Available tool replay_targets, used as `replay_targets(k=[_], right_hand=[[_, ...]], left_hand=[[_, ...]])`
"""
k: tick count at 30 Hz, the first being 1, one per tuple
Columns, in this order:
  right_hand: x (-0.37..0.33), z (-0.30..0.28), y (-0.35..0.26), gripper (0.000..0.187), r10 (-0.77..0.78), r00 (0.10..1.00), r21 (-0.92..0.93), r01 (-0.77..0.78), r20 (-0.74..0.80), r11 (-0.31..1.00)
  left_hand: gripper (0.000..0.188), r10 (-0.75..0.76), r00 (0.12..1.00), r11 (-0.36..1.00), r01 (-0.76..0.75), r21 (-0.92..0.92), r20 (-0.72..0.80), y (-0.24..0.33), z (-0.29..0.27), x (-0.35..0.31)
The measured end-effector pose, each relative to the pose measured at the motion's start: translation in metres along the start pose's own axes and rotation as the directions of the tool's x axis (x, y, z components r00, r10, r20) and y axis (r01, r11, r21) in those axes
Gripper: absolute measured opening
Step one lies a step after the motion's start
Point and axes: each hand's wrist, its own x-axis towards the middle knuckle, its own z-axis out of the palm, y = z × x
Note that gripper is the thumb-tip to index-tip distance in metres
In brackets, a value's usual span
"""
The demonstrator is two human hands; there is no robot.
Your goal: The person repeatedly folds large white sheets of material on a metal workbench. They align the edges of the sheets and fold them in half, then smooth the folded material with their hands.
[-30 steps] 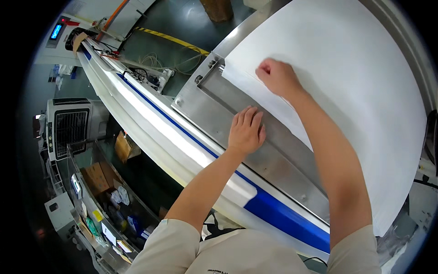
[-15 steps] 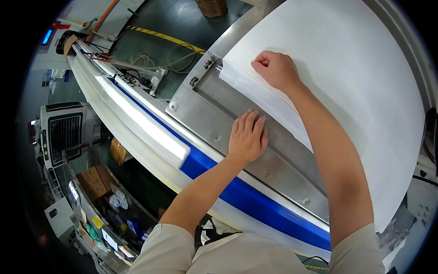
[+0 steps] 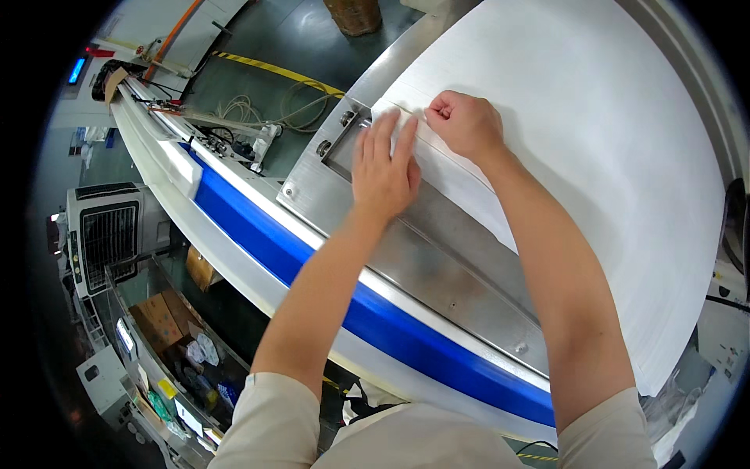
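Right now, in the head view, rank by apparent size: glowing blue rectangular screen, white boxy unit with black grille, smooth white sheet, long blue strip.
1. Smooth white sheet
2. Long blue strip
3. Boxy white unit
4. Blue screen

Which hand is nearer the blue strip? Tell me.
Left. The left hand is beyond the blue strip, at the edge of the white sheet; the right hand is farther off, over the sheet.
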Motion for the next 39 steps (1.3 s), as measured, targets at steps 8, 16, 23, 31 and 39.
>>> replay_targets(k=[8, 16, 23, 31, 39], right_hand=[[-0.008, -0.011, 0.0, 0.016, 0.023, 1.0, 0.05, -0.022, -0.006, 0.999], [-0.198, -0.064, 0.032, 0.027, 0.236, 0.969, -0.226, -0.246, -0.071, 0.943], [-0.429, -0.199, 0.177, 0.048, 0.688, 0.717, -0.576, -0.613, -0.116, 0.541], [-0.619, -0.354, 0.333, 0.067, 0.759, 0.507, -0.555, -0.798, -0.409, 0.233], [-0.715, -0.441, 0.408, 0.057, 0.943, 0.179, -0.662, -0.747, -0.28, -0.055]], left_hand=[[0.039, 0.189, 0.975, 0.978, -0.197, 0.062, 0.116, -0.034, -0.005, 0.016], [0.042, 0.225, 0.697, 0.919, -0.384, 0.091, 0.681, -0.05, -0.037, 0.038], [0.044, 0.01, 0.477, 0.815, -0.513, 0.269, 0.879, -0.013, -0.03, 0.053], [0.023, -0.126, 0.551, 0.754, -0.488, 0.44, 0.825, -0.092, 0.02, 0.065], [0.021, -0.238, 0.613, 0.759, -0.367, 0.539, 0.753, -0.07, 0.03, 0.059]])
